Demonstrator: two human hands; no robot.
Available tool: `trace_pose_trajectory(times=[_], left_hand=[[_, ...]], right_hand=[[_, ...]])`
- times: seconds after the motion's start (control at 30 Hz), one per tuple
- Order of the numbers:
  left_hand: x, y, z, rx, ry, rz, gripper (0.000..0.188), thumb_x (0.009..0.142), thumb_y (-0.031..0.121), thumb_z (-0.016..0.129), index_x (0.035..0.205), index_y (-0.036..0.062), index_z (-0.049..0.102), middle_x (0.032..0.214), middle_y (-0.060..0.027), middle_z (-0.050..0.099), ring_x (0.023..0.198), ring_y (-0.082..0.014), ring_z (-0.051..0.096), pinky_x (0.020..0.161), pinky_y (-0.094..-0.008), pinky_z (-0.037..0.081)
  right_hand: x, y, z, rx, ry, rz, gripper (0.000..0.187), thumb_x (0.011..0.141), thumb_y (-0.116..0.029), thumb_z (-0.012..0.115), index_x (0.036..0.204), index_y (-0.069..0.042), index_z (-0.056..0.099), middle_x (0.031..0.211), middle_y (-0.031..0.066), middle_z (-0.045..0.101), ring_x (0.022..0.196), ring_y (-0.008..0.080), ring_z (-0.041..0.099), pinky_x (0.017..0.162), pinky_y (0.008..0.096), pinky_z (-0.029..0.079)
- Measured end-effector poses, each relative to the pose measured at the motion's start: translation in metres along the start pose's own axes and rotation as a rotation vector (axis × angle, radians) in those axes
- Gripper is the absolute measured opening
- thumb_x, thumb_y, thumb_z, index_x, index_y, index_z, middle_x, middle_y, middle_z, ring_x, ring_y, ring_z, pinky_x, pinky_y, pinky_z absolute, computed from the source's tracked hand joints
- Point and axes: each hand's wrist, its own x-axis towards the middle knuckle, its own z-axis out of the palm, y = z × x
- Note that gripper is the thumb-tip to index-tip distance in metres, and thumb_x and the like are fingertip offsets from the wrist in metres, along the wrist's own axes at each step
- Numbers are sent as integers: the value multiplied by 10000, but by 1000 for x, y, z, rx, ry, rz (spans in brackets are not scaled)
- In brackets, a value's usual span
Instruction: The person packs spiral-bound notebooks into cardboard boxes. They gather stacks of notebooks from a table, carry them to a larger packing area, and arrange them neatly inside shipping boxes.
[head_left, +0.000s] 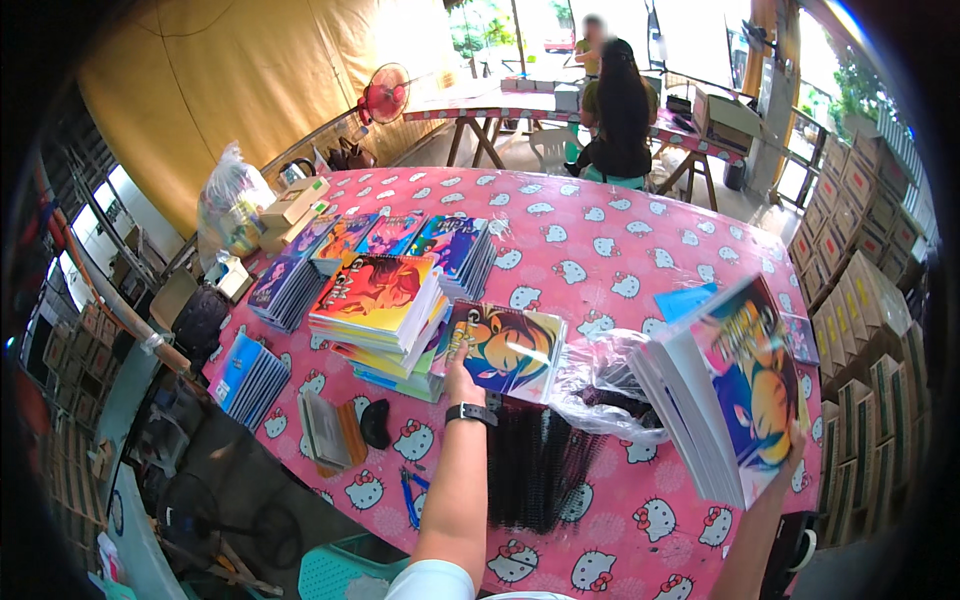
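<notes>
My left hand (461, 380), with a dark watch on its wrist, grips the left edge of an illustrated book (510, 352) with its thumb on the cover. My right hand (797, 446) holds a thick, tilted stack of similar books (745, 385) by its right side; most of those fingers are hidden behind it. Below the left-hand book lies a bundle of black binding coils (538, 465). Clear plastic wrap (605, 385) lies between the two books. Left of my left hand stands a tall pile of books with an orange cover on top (378, 292).
More book stacks (448, 245) stand behind that pile, with a blue-covered row (250, 375) at the left edge. Blue-handled pliers (412, 497) and a black piece (376, 424) lie near. Cartons (880, 330) line the right. Two people sit at a far table (440, 105).
</notes>
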Motion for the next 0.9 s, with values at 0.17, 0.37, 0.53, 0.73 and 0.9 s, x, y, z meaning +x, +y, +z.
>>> trace_pose_trajectory(times=[0.17,0.37,0.53,0.73,0.9], left_hand=[[20,-7,-49,104,339,173,404,704,189,760,982,-34,571,965,-105,597,821,-212,590,717,-346,491],[1,-11,-21,267,266,47,678,759,486,653,1192,-5,477,1122,-133,551,1034,-253,536,862,-427,437],[3,-6,-60,-116,191,-114,564,880,558,382,1150,77,498,1083,-89,554,1005,-270,523,865,-407,432],[-37,14,-69,340,122,138,329,896,274,506,1146,61,509,1036,-35,564,937,-129,511,791,-273,407],[-164,34,-60,559,-90,49,479,837,134,596,1263,25,406,1209,-55,469,1096,-127,448,912,-276,374]], right_hand=[[19,44,130,235,-587,171,469,785,-305,517,1115,28,489,985,148,595,798,269,604,704,374,509],[50,138,221,286,-793,459,516,758,-306,557,1145,29,491,1054,167,593,906,285,604,804,407,501],[102,269,221,-22,-871,683,403,757,-123,601,1128,-10,491,958,63,587,808,169,601,743,342,512],[87,254,258,-527,-916,585,514,726,-149,668,1172,-15,451,1026,105,554,947,197,555,749,359,491],[88,242,261,-501,-462,-139,596,740,-203,690,1231,-9,415,1147,156,492,1076,235,479,908,346,388]])
